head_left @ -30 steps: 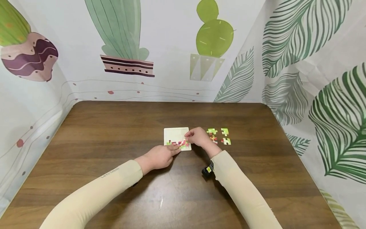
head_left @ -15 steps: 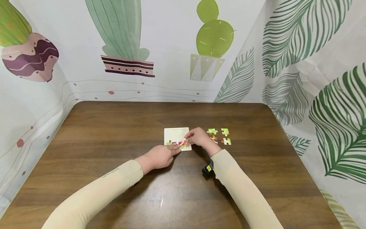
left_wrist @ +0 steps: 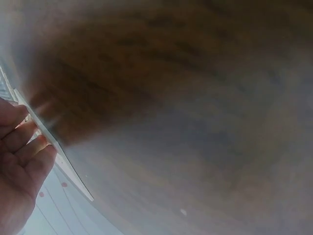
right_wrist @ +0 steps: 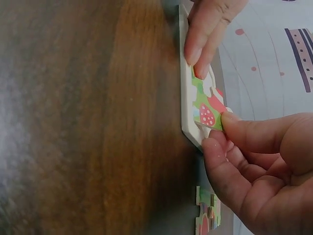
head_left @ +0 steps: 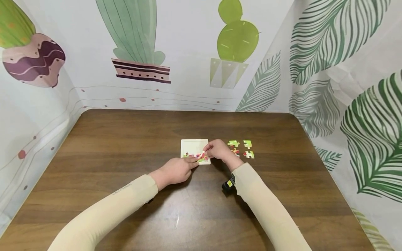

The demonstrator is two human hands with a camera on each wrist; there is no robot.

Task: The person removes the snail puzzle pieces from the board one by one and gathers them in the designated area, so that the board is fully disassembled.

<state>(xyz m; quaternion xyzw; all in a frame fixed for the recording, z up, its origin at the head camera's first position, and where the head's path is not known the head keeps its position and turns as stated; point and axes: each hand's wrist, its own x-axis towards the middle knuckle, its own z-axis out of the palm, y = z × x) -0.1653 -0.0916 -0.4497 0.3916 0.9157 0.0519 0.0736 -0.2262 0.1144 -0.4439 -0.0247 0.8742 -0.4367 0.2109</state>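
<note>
A white puzzle tray [head_left: 194,140] lies on the table, its lower part covered with colourful pieces. My left hand [head_left: 176,170] rests extended fingers on the pieces along the tray's near edge; in the left wrist view these fingers [left_wrist: 41,159] reach over the tray's rim. At the tray's right side, my right hand [head_left: 220,150] pinches a green puzzle piece [right_wrist: 207,111] with a red, white-dotted shape. Its thumb lies on the piece's edge, and the piece looks slightly tilted at the tray's corner in the right wrist view. The right fingers partly hide the tray's right side.
Several loose puzzle pieces [head_left: 247,144] lie right of the tray, one partly behind my right hand. The brown wooden table [head_left: 125,139] meets a wall hanging [head_left: 188,69] printed with cacti and leaves at the back and sides.
Both hands stay in nearly the same place at the tray. The head view has shifted very slightly. The loose pieces have not moved on the table.
</note>
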